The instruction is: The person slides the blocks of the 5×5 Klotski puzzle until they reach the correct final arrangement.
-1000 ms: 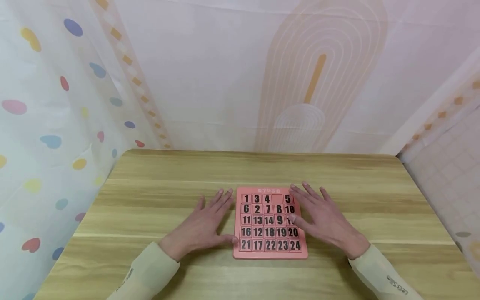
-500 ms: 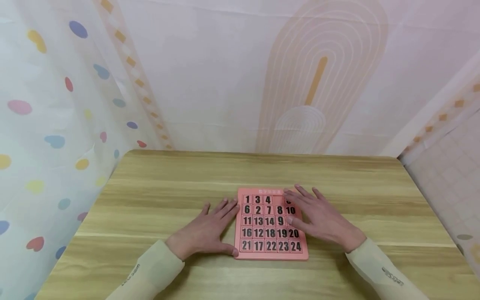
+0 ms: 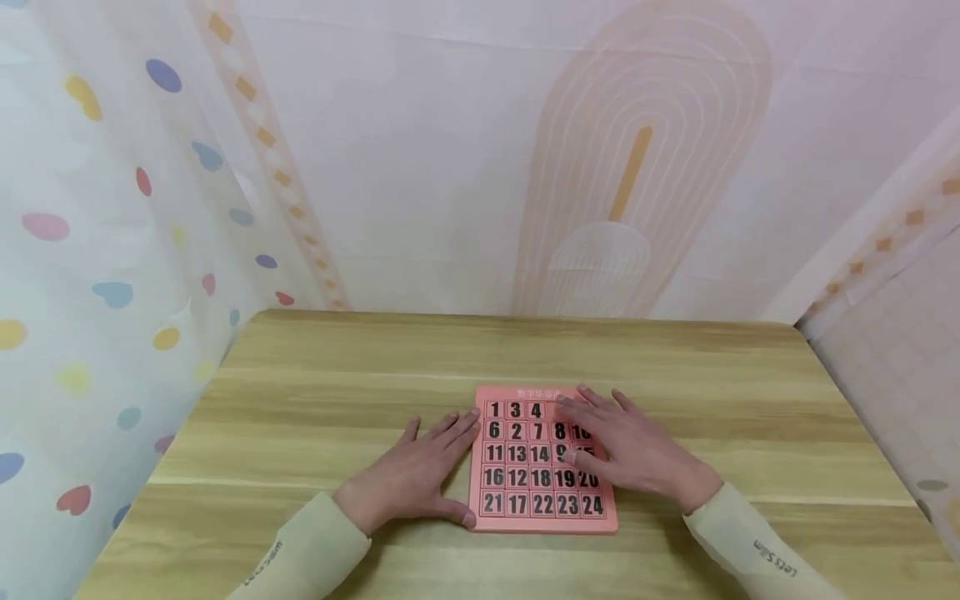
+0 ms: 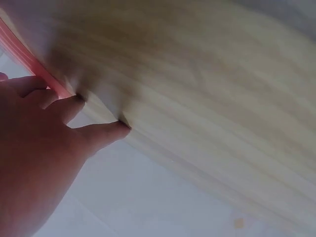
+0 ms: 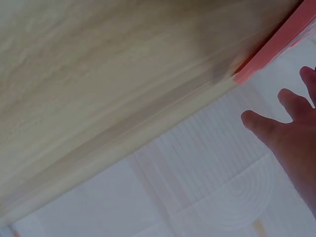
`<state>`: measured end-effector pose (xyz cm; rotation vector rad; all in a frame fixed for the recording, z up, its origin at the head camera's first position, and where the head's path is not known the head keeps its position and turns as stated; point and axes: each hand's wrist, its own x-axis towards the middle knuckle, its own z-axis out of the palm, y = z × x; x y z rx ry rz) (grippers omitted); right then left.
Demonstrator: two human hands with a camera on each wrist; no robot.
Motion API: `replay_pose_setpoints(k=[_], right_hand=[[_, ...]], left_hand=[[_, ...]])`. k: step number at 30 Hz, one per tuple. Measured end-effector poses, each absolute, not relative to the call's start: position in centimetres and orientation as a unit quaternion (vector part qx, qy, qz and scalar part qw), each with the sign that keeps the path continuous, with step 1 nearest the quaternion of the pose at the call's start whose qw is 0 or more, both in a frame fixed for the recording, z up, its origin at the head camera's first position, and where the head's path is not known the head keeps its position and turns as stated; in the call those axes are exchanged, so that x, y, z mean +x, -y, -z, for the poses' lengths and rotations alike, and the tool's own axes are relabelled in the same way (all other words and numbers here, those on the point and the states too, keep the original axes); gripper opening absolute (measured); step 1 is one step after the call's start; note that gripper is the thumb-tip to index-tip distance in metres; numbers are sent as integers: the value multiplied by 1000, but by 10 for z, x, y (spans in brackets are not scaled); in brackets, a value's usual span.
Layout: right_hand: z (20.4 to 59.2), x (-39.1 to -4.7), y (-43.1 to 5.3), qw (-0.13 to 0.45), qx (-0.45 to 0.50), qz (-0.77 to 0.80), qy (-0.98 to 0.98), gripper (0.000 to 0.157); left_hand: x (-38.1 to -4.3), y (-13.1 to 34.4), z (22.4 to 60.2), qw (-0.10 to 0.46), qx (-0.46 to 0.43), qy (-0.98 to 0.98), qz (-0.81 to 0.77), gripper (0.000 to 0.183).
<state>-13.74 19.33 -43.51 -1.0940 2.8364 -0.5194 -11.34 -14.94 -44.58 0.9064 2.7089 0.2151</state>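
Nearest: cream sleeves w/ small dark lettering. L hand: fingers straight, thumb spread, grip wide, nothing clasped; foremost fingertips at board's L edge, thumb tip by its near L corner. L wrist view: little fingertip on desk, just beside board. R hand: over board's R side, fingers fairly straight, thumb apart, grip wide, nothing held; thumb tip over 9, fingers over far R part. Can't tell if they touch tiles.

Board: pink, lies flat on desk betw. the hands. Tiles, black nos. on pink, near row first: 21 17 22 23 24; 16 12 18 19 20; 11 13 14 9 15 (15 partly hidden); 6 2 7 8 10 (10 partly hidden); far row 1 3 4, rest mostly under R hand. White lettering on far rim.

Desk: wood-grain, runs back to pale cloth w/ arch print; L side has coloured dots & hearts.
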Motion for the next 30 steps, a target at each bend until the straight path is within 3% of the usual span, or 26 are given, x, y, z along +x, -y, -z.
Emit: replay_pose_setpoints(k=[11,30], right_hand=[[439,-138,-184,26,-378,172,-909,63],[437,-141,-174,79,-361,158,-916,76]], left_hand=[[-113,151,445,121,321,-936,-80,125],[-117,150,445,126,316,-935,-95,122]])
